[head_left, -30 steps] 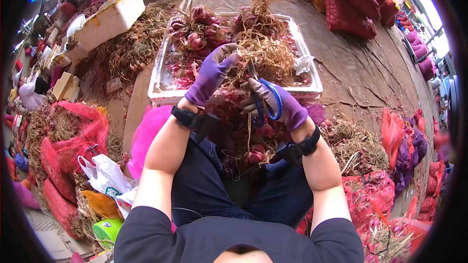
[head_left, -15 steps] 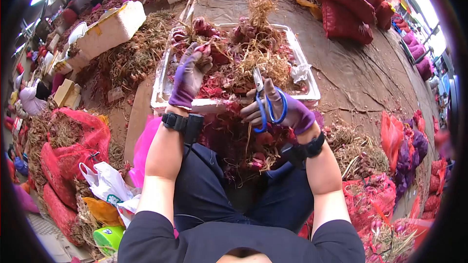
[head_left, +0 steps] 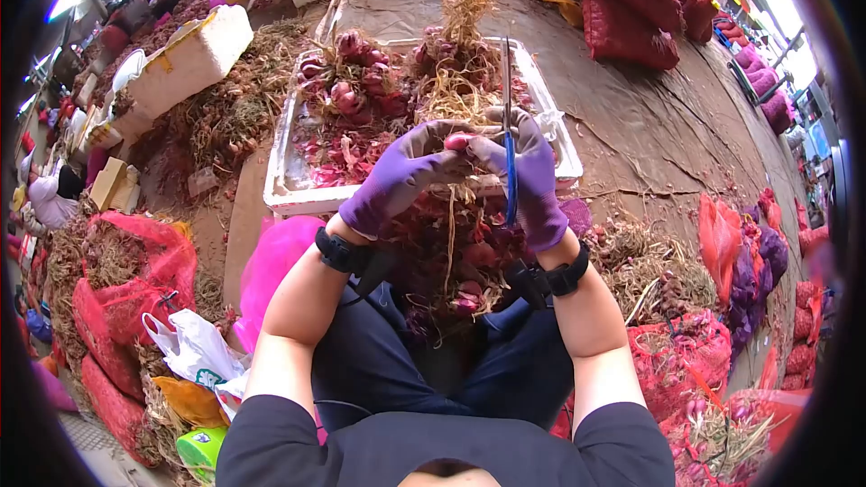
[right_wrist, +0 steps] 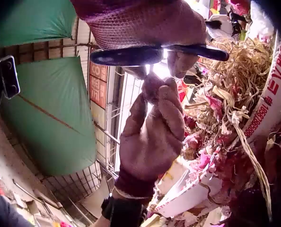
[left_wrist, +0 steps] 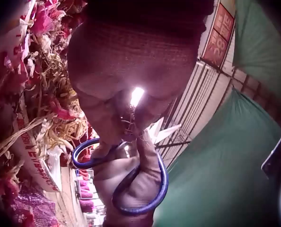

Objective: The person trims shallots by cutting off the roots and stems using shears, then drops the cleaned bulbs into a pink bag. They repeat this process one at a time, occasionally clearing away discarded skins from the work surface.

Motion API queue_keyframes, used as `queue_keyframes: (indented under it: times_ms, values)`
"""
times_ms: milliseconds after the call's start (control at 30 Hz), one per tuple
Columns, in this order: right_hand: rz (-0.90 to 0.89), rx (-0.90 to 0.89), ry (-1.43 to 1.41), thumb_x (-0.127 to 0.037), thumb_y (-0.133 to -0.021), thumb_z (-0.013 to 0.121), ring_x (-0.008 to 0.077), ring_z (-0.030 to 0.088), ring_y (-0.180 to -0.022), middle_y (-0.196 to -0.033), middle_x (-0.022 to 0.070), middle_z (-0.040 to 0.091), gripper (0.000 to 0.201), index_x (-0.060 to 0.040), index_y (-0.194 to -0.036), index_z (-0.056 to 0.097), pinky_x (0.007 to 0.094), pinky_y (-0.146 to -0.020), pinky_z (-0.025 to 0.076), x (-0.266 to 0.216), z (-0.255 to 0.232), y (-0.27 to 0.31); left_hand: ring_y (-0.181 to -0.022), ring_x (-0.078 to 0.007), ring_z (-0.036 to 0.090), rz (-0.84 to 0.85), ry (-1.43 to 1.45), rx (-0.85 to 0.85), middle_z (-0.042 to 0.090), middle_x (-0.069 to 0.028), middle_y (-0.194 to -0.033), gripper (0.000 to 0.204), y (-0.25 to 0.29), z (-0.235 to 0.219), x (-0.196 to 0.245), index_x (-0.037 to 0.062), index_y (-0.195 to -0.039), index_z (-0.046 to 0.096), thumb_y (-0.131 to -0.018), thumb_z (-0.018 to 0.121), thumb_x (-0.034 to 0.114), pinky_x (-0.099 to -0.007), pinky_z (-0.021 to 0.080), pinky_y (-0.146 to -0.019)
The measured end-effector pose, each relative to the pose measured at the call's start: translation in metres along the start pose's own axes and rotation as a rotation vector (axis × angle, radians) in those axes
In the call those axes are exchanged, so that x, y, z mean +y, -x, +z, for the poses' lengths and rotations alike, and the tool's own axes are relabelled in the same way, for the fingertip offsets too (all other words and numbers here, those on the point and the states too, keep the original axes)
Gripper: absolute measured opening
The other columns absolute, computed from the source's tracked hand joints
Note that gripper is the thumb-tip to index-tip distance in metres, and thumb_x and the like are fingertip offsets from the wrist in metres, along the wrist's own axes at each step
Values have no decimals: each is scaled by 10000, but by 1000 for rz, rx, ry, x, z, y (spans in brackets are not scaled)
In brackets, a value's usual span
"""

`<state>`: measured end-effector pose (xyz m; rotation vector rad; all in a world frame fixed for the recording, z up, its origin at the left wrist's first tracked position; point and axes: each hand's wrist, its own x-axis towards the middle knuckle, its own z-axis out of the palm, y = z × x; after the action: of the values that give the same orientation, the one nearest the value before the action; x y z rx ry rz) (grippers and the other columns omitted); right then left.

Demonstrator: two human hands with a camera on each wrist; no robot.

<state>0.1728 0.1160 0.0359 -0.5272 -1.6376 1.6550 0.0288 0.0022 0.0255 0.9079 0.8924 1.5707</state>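
In the head view my gloved left hand (head_left: pixel 401 171) pinches a small red shallot (head_left: pixel 457 141) over the near rim of a white foam tray (head_left: pixel 316 200). My gloved right hand (head_left: pixel 532 185) meets it from the right, fingertips at the shallot. That hand also holds blue-handled scissors (head_left: pixel 511 162), blades pointing away from me. In the left wrist view the scissors' blue loop (left_wrist: pixel 164 184) hangs around the right hand's fingers. The shallot (right_wrist: pixel 152 87) shows dark between the fingertips in the right wrist view. Shallot bunches (head_left: pixel 347 97) and dry stalks (head_left: pixel 460 95) lie in the tray.
Loose skins and shallots (head_left: pixel 469 298) are heaped between my knees. Red mesh sacks (head_left: pixel 99 307) and a white plastic bag (head_left: pixel 194 343) are at left, with more mesh bags (head_left: pixel 681 352) at right. A foam box (head_left: pixel 194 54) stands beyond, left of the tray.
My left hand went from the stalks out to the left, then came back to the middle to meet the right hand. The scissors have swung from slanting to nearly straight ahead.
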Motion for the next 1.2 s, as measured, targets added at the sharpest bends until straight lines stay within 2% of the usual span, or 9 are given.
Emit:
queue_keyframes:
  times_ms: [200, 367, 500, 600, 833, 967, 1033, 1100, 1200]
  values:
    - [-64, 28, 91, -50, -790, 706, 67, 539, -705, -824, -11, 588, 342, -29, -1104, 573, 223, -646, 460, -4, -3, 3, -1027, -146, 623, 34, -41, 94, 627, -65, -1161, 350, 0, 3, -5, 19, -1297, 503, -959, 546, 99, -298, 511, -894]
    - [-187, 101, 579, -43, -789, 657, 98, 567, -705, -809, 38, 626, 252, -53, -1031, 588, 278, -660, 479, -12, 6, 10, -1003, -134, 628, 66, -135, 145, 633, -74, -1164, 319, -1, -4, -14, -4, -1260, 526, -956, 550, 90, -279, 511, -883]
    - [-198, 126, 256, -9, -778, 651, 148, 570, -668, -787, 84, 623, 272, -25, -1034, 562, 293, -648, 484, 3, 6, 5, -960, -117, 627, 172, -129, 168, 638, -76, -1140, 319, 0, 4, -12, -17, -1246, 535, -957, 566, 115, -266, 512, -835]
    - [-316, 162, 440, 8, -770, 654, 132, 568, -691, -801, 76, 619, 303, -21, -1052, 550, 290, -655, 484, 3, 4, 6, -894, -97, 616, -109, -237, 210, 643, -34, -1035, 302, 3, 13, 4, 22, -1201, 576, -970, 575, 216, -251, 504, -790]
    - [-200, 76, 300, -18, -772, 671, 120, 538, -674, -748, 51, 583, 295, -21, -1044, 558, 283, -653, 481, -11, 10, 12, -862, -98, 622, -31, -178, 200, 646, -13, -972, 273, 5, 9, -1, 43, -1167, 595, -976, 566, 236, -256, 508, -779]
    - [-283, 32, 480, -21, -773, 664, 109, 563, -694, -757, 62, 603, 292, -20, -1045, 558, 278, -653, 489, -11, 10, 15, -888, -128, 640, -34, -91, 182, 655, -40, -1018, 260, 3, 2, -3, 33, -1166, 588, -961, 566, 192, -268, 512, -804]
    - [-239, 35, 453, -15, -768, 666, 115, 596, -714, -795, 63, 622, 319, -15, -1067, 553, 270, -661, 502, -9, 10, 14, -896, -139, 645, -15, -75, 202, 656, -49, -1036, 270, 4, 3, 0, 26, -1175, 580, -955, 567, 180, -272, 515, -807]
    - [-21, -5, -19, -16, -779, 666, 120, 615, -729, -836, 53, 626, 353, -7, -1109, 540, 264, -663, 514, -9, 7, 11, -924, -147, 646, 0, -117, 150, 658, -66, -1044, 313, 6, 4, 4, 6, -1197, 561, -928, 595, 165, -282, 518, -807]
    - [154, -15, -139, -29, -795, 670, 124, 629, -737, -873, 49, 621, 391, 4, -1154, 520, 247, -674, 524, -26, 4, 12, -952, -151, 641, 51, -132, 144, 651, -83, -1056, 379, 5, -1, -3, -13, -1231, 535, -901, 622, 153, -296, 517, -840]
